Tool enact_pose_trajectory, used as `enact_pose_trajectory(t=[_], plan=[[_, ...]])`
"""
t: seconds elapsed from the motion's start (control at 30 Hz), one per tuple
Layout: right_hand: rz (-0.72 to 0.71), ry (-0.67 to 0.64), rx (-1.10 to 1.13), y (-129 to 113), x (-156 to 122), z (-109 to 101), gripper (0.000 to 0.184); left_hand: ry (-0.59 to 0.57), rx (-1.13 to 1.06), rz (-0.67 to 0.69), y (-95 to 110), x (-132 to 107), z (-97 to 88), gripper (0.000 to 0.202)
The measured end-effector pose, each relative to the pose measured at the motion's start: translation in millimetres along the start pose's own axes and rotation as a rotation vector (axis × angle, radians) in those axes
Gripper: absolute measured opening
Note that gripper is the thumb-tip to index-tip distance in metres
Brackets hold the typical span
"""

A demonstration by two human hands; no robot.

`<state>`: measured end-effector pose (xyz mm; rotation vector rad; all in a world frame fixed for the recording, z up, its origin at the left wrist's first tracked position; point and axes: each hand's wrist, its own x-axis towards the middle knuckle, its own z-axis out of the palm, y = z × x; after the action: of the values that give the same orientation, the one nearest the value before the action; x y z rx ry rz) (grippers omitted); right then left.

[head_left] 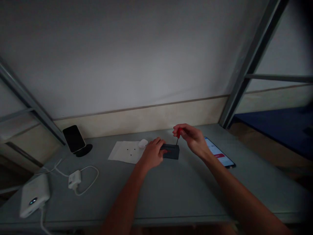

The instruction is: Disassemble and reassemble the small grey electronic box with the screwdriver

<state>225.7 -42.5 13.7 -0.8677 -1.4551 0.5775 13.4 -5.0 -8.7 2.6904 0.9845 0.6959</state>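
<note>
A dark box with a row of vent slots point(173, 154) lies on the grey desk point(186, 195). My left hand point(153, 152) grips its left end, fingers over the top and thumb along the front. In my right hand point(192, 137) is a screwdriver with a red handle point(179, 132), held between the fingertips. Its thin shaft points down, and the tip meets the box's top near the right end. Left of the box lies a white paper sheet point(122, 151) with several small dark screw-like pieces on it. A small white rounded case point(143, 143) sits on the sheet's right part, beside my left hand.
A tablet with a lit screen point(220, 155) lies right of my right forearm. To the left are a phone on a stand point(74, 138), a white adapter with a cable point(74, 179) and a white power bank point(35, 195). Metal frame posts point(238, 94) rise at both sides.
</note>
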Motion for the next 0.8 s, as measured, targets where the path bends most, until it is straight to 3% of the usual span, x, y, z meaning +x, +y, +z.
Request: enact_pose_trajectory(t=[0.23,0.37,0.47,0.63,0.8], plan=[[-0.001,0.063,-0.083,5.8,2.3,2.7,0.021,0.039,0.016,0.035,17.5,-2.2,-14.9,0.030],[-0.017,0.066,-0.073,5.7,3.7,1.6,0.021,0.088,-0.024,0.057,33.3,12.0,-10.8,0.023],[-0.006,0.069,-0.091,4.3,4.1,1.1,0.022,0.004,-0.065,0.071,37.1,31.9,-6.4,0.016],[0.017,0.082,-0.062,4.5,5.4,0.6,0.022,-0.276,-0.124,0.080,32.5,58.9,-11.1,0.012],[0.010,0.267,0.112,9.8,9.5,-5.7,0.021,-0.305,0.032,0.141,36.1,58.2,-14.1,0.014]])
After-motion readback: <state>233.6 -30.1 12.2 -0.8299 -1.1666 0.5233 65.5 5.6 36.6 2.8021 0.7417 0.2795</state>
